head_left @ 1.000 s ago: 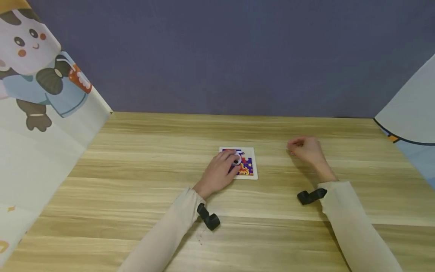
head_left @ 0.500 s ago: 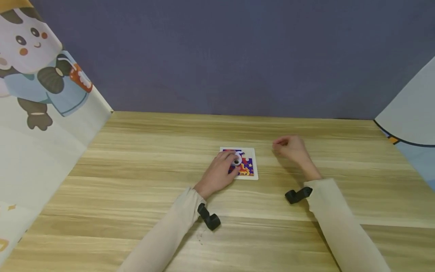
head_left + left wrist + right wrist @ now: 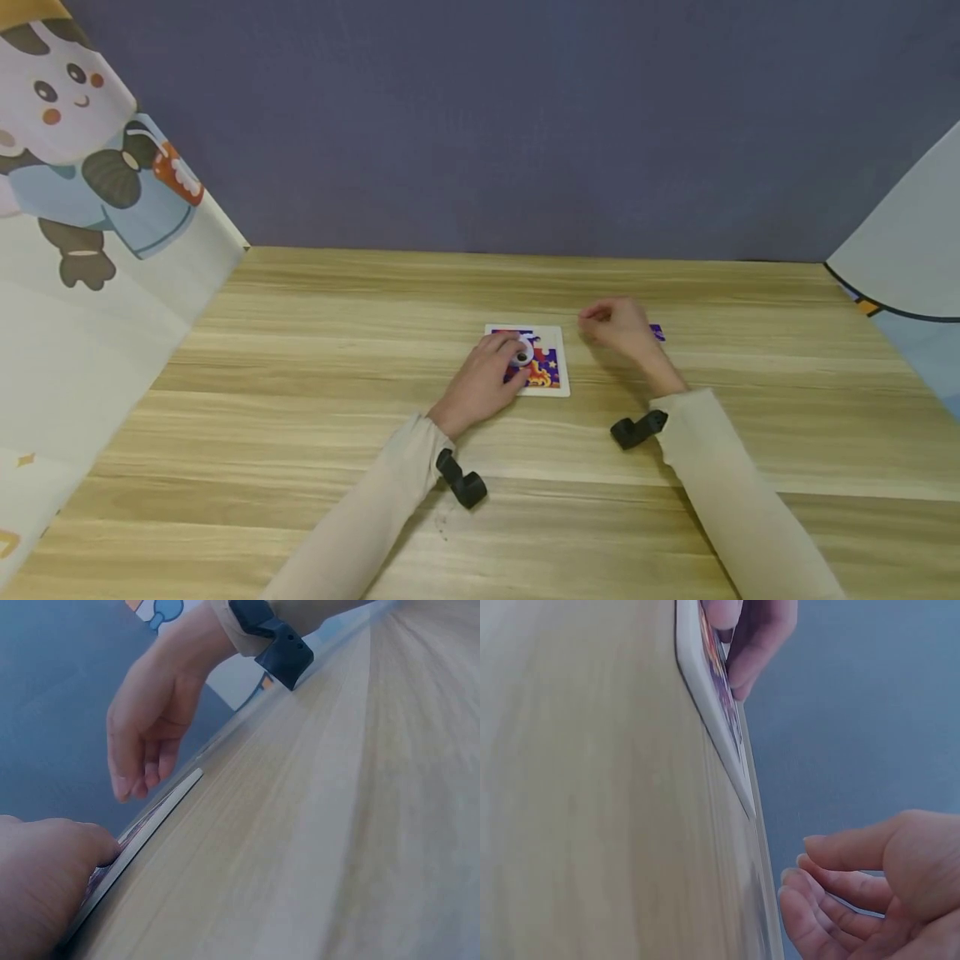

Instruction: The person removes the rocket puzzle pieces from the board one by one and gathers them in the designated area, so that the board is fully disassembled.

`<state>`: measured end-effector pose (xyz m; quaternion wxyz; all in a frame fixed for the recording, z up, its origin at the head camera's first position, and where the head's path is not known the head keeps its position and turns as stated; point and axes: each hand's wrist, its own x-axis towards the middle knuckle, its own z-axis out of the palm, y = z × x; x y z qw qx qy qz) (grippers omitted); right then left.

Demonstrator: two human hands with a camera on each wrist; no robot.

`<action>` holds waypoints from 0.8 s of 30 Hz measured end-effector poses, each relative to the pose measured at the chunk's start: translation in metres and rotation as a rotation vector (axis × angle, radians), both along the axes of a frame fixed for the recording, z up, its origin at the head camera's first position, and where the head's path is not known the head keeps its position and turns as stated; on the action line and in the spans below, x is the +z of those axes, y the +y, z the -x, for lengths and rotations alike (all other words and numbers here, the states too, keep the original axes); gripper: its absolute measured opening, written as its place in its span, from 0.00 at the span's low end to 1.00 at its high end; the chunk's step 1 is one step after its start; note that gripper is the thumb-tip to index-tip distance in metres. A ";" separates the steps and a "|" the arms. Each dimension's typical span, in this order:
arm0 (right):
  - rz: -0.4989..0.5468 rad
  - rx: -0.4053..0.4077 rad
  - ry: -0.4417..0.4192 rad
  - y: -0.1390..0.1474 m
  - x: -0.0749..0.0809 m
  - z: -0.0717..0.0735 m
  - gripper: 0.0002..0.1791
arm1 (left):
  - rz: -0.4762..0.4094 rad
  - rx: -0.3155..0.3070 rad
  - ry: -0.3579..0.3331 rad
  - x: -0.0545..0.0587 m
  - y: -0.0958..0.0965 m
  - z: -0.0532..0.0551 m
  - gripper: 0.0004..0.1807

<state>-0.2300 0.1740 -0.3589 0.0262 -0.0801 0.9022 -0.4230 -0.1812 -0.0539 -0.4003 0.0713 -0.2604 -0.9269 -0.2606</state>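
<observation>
A small jigsaw puzzle (image 3: 552, 367) in a white frame lies flat on the wooden table, its picture purple, red and yellow. A pale gap shows at its upper right. My left hand (image 3: 480, 379) rests over its left half, fingers on the picture around a white round patch with a dark middle. To the right of the board and slightly above the table is my right hand (image 3: 618, 325), its fingers bent loosely, thumb tip close to the index finger; nothing shows between them in the right wrist view. A purple puzzle piece (image 3: 657, 332), partly hidden by this hand, lies behind it.
A dark blue-grey wall (image 3: 480, 133) rises at the table's (image 3: 360, 308) far edge. Cartoon-printed panels (image 3: 120, 333) stand at left and right. Each sleeve cuff carries a black wrist camera (image 3: 471, 490).
My right hand has moved left toward the puzzle board, uncovering part of the purple puzzle piece on the table. My left hand has stayed on the board.
</observation>
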 end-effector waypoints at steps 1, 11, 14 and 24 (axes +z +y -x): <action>-0.001 0.005 -0.001 -0.001 0.000 0.000 0.13 | 0.000 0.000 0.001 0.000 0.000 0.000 0.18; -0.071 0.043 0.005 -0.015 -0.001 0.002 0.12 | -0.005 -0.005 0.007 -0.001 0.000 0.001 0.18; -0.068 0.052 0.010 -0.020 -0.002 0.002 0.12 | -0.007 -0.005 -0.004 -0.001 0.000 0.001 0.18; -0.049 0.109 0.018 -0.034 -0.003 0.004 0.12 | -0.004 -0.006 -0.005 -0.002 -0.001 0.002 0.19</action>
